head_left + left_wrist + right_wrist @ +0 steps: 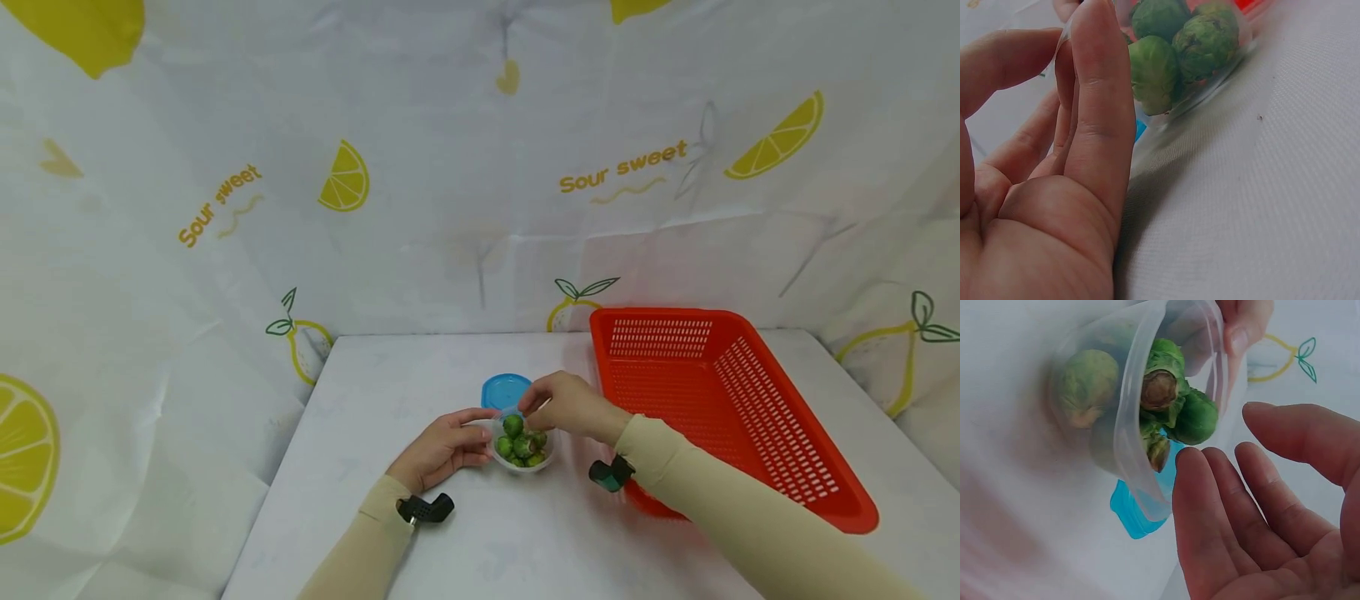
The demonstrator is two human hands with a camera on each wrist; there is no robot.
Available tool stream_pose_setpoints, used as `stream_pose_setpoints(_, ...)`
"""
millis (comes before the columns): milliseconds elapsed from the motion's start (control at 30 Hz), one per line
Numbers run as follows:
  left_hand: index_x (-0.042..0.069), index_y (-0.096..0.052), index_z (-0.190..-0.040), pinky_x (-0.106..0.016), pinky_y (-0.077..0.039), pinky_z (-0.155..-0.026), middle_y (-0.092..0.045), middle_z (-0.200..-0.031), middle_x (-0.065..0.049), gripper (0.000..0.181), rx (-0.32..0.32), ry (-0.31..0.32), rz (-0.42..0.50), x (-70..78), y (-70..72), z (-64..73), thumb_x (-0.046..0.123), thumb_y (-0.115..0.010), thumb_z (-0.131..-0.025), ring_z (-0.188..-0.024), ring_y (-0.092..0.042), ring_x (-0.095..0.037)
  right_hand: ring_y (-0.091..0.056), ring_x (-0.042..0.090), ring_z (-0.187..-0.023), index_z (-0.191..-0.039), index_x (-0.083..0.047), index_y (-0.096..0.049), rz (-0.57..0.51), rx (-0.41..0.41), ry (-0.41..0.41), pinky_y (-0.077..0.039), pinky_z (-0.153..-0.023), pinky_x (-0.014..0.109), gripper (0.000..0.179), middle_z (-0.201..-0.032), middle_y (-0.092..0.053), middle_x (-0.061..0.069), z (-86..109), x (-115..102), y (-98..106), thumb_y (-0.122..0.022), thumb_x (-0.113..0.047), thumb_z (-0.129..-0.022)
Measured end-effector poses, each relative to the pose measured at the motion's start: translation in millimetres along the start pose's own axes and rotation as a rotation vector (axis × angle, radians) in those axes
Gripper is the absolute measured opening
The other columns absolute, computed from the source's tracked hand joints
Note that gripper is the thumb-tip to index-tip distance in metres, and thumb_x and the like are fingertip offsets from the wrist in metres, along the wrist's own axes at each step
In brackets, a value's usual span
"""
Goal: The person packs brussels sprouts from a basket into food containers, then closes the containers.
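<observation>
A small clear plastic container [522, 467] with several green Brussels sprouts [525, 446] in it stands on the white table. My left hand [442, 450] holds the container at its left side, fingers against the wall and rim. Over the container's right rim is my right hand [573, 404]. In the right wrist view its fingers [1200, 506] are extended and slightly bent, with nothing between them and the thumb. One sprout [1194, 417] lies near the rim, close to those fingertips. Just behind the container is a blue lid [504, 390], partly hidden by it.
A large red plastic basket [795, 417] with perforated walls stands on the right of the table, beside my right forearm. Behind the table hangs a white cloth [450, 167] printed with lemons. The white tabletop [337, 467] extends to the left.
</observation>
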State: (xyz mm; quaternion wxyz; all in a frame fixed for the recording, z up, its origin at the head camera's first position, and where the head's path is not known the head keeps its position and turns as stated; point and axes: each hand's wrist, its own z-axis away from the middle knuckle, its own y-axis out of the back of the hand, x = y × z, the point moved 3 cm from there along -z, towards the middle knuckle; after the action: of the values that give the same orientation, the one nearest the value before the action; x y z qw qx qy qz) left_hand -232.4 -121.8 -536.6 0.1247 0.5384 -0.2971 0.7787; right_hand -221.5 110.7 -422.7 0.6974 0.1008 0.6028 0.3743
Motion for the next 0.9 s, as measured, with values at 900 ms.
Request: stream_pose_setpoints(900, 0.006, -0.051, -0.159, -0.025, -0.065, -0.08, -0.071, -0.096, 0.001, 0.058, 0.017, 0.006, -0.001, -0.6, -2.4, -0.8, 0.013, -0.07, -0.105, -0.083, -0.076, -0.011, -0.072, 0.024, -0.106, -0.119, -0.015, -0.078, -0.083, 0.037, 0.061, -0.064, -0.097, 0.044, 0.021, -0.118, -0.076, 0.003, 39.8, 0.1, 24.8, -0.076, -0.026, -0.101)
